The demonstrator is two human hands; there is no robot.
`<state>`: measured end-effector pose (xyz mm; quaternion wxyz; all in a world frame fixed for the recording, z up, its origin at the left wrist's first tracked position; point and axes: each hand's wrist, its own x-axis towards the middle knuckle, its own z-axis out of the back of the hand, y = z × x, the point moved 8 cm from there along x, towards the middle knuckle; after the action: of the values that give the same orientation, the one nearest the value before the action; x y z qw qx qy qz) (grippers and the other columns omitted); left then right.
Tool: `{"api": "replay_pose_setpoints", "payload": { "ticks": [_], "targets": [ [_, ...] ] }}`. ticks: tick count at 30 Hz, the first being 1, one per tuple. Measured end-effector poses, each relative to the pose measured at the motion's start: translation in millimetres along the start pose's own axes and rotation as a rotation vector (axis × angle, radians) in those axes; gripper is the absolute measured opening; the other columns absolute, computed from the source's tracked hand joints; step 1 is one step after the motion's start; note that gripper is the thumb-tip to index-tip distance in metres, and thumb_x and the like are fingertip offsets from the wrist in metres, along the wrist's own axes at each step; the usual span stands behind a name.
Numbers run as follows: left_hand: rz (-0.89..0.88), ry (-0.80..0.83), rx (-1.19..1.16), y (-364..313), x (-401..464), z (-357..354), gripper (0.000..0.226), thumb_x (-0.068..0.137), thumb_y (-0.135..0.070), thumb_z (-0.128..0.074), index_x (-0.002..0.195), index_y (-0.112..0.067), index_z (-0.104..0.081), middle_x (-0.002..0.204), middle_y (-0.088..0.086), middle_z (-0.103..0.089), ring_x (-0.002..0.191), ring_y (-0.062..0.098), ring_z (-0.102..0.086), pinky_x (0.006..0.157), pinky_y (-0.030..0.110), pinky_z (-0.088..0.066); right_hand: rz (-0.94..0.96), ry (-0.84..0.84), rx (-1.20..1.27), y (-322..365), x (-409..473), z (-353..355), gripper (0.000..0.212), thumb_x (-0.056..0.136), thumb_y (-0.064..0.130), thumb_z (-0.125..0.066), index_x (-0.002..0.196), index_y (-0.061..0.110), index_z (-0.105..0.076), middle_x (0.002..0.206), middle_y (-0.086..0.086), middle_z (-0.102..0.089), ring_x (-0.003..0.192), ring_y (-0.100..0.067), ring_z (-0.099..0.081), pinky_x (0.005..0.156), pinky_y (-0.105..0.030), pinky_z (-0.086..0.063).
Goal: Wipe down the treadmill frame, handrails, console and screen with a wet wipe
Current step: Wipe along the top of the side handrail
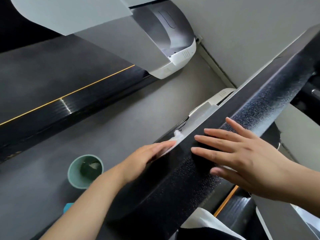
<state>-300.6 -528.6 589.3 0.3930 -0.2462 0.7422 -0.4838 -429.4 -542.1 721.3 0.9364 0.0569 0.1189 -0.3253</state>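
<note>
Both hands on black handrail (pixel 233 129): R (pixel 245 161) flat w/ fingers spread, L (pixel 147 158) pressing white wipe (pixel 176 135) to its edge

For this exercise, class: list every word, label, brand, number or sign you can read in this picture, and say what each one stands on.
None can be read.
Neighbouring treadmill's dark side rail: faint gold marks at the picture's left edge, too blurred to read.
White motor cover: a small raised mark and vent slots, no legible text.
Green bin: no label shows.
</note>
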Motion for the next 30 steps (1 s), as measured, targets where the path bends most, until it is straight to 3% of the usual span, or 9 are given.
{"api": "replay_pose_setpoints", "payload": {
  "ticks": [4, 6, 9, 12, 16, 18, 21, 25, 30],
  "targets": [
    [-0.314, 0.077, 0.027, -43.9, -15.3, -16.8, 0.039, 0.096, -0.027, -0.027, 0.129, -0.027, -0.046, 0.137, -0.037, -0.038, 0.135, -0.007, -0.027, 0.105, 0.006, -0.018, 0.017, 0.002, 0.009, -0.7, -0.6, -0.4, 0.047, 0.1, 0.049, -0.021, 0.131, 0.026, -0.048, 0.134, 0.001, -0.057, 0.126, -0.02, -0.044, 0.108, -0.05, -0.02],
    [-0.342, 0.098, 0.065, -44.7, -11.8, -18.8, 0.04, 0.095, -0.028, -0.027, 0.132, -0.027, -0.044, 0.14, -0.035, -0.036, 0.136, -0.007, -0.026, 0.105, 0.005, -0.018, 0.017, 0.01, 0.011, -1.3, -1.2, -1.7, 0.047, 0.1, 0.048, -0.022, 0.131, 0.026, -0.048, 0.136, 0.001, -0.055, 0.127, -0.02, -0.042, 0.109, -0.05, -0.02],
    [-0.15, 0.054, 0.1, -15.8, 5.6, -6.3, 0.043, 0.09, -0.042, -0.035, 0.13, -0.033, -0.046, 0.143, -0.027, -0.037, 0.13, -0.014, -0.031, 0.104, 0.003, -0.02, -0.003, 0.006, 0.01, -2.8, -2.2, -2.4, 0.045, 0.1, 0.047, -0.023, 0.132, 0.027, -0.046, 0.139, -0.004, -0.052, 0.129, -0.021, -0.04, 0.108, -0.052, -0.021],
    [0.106, 0.018, -0.089, 19.8, 14.1, 2.2, 0.059, 0.067, -0.06, -0.047, 0.119, -0.035, -0.058, 0.131, -0.021, -0.053, 0.121, -0.009, -0.046, 0.101, 0.01, -0.033, -0.064, -0.009, 0.014, -8.5, -3.3, 0.2, 0.043, 0.099, 0.047, -0.024, 0.13, 0.028, -0.048, 0.135, -0.01, -0.054, 0.127, -0.024, -0.041, 0.106, -0.052, -0.023],
    [0.287, 0.017, -0.138, 59.8, 19.6, 2.7, 0.028, 0.085, -0.045, -0.058, 0.101, -0.024, -0.066, 0.096, -0.019, -0.065, 0.09, -0.004, -0.059, 0.078, 0.01, -0.039, -0.103, -0.009, 0.013, -11.1, -3.6, 1.4, 0.043, 0.1, 0.049, -0.023, 0.129, 0.029, -0.048, 0.123, -0.009, -0.061, 0.121, -0.023, -0.045, 0.106, -0.052, -0.022],
    [0.336, 0.047, -0.172, 66.9, 19.4, 2.3, 0.044, 0.073, -0.052, -0.065, 0.099, -0.016, -0.064, 0.09, 0.0, -0.061, 0.084, 0.009, -0.056, 0.079, 0.019, -0.04, -0.109, -0.005, 0.014, -11.6, -3.4, 0.5, 0.043, 0.1, 0.049, -0.023, 0.129, 0.03, -0.049, 0.122, -0.008, -0.061, 0.12, -0.023, -0.045, 0.106, -0.053, -0.023],
    [0.282, 0.021, -0.195, 50.8, 24.6, 4.7, 0.068, 0.055, -0.062, -0.059, 0.104, -0.015, -0.053, 0.103, 0.003, -0.05, 0.093, 0.018, -0.048, 0.085, 0.023, -0.036, -0.109, -0.006, 0.012, -10.9, -2.8, 0.2, 0.043, 0.1, 0.049, -0.023, 0.128, 0.03, -0.049, 0.121, -0.008, -0.061, 0.119, -0.023, -0.045, 0.106, -0.054, -0.023],
    [0.078, 0.046, -0.139, 29.1, 15.4, 2.0, 0.048, 0.081, -0.048, -0.039, 0.121, -0.029, -0.058, 0.138, -0.007, -0.051, 0.127, 0.0, -0.044, 0.105, 0.012, -0.029, -0.116, 0.0, 0.012, -11.3, -3.1, -0.3, 0.043, 0.1, 0.049, -0.023, 0.128, 0.03, -0.049, 0.121, -0.008, -0.061, 0.119, -0.024, -0.046, 0.106, -0.053, -0.023],
    [0.292, 0.027, -0.193, 67.7, 22.2, 7.0, 0.035, 0.092, -0.045, -0.037, 0.115, -0.031, -0.059, 0.146, 0.003, -0.042, 0.132, 0.015, -0.041, 0.115, 0.028, -0.022, -0.13, 0.02, 0.007, -8.4, -2.5, -2.3, 0.045, 0.1, 0.05, -0.022, 0.13, 0.027, -0.047, 0.122, -0.01, -0.061, 0.119, -0.026, -0.045, 0.107, -0.052, -0.022]
  ]
}}
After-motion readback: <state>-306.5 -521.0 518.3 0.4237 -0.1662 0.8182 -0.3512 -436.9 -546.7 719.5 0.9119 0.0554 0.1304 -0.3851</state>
